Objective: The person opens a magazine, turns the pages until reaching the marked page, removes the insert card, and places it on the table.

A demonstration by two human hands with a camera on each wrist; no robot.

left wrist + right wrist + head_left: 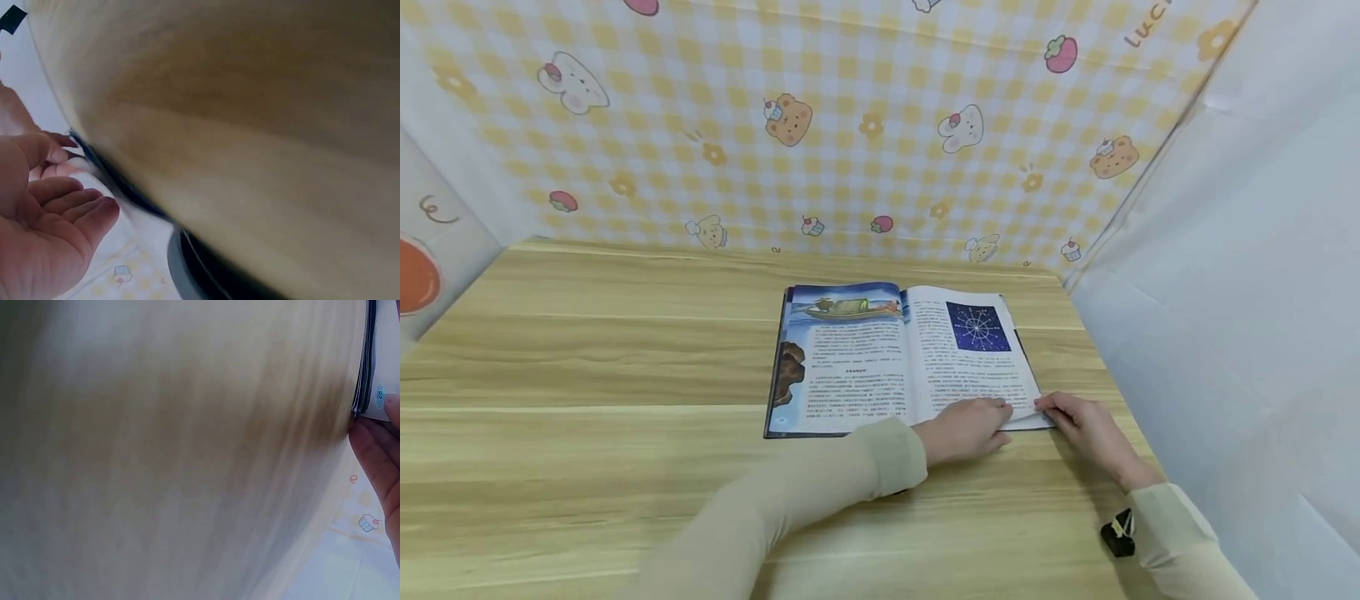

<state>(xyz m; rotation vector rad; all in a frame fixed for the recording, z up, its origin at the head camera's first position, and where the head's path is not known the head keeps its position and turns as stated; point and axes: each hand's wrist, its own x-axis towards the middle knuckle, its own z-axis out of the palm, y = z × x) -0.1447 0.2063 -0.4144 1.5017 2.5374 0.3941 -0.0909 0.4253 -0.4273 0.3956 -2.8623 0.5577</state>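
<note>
A: Head view first. Where is the book (pixel 902 358)?

B: Lying open and flat on the desk (pixel 587 375), right of the middle, nearer the right edge than the left. Boat picture on the left page, dark blue star wheel on the right one.

A: And the left grip (pixel 966 429)?

B: Reached across from the near edge. Resting on the bottom of the right page, fingers relaxed, nothing held.

A: Right grip (pixel 1086 425)?

B: At the book's near right corner, fingertips touching the page edge. Small black clip (pixel 1117 537) by that sleeve, close to the near right corner of the desk. Checked cartoon backdrop (pixel 850 125) behind the far edge.

A: Left wrist view?

B: Mostly blurred desk (pixel 250 94). Left grip (pixel 44 237) palm showing, fingers loosely bent and apart, clasping nothing. Dark book edge (pixel 125 187) just beside it.

A: Right wrist view?

B: Blurred desk (pixel 156 456) again, with the book's stacked page edges (pixel 365 362) at the right. Fingers (pixel 381 462) under the corner, thumb tip on top by the page number, so pinched together on the page corner.

A: How far along, then?

B: Early, by the look of it. Book open, corner taken, page not yet raised off the stack. Lifting and laying it over all left to do.
</note>
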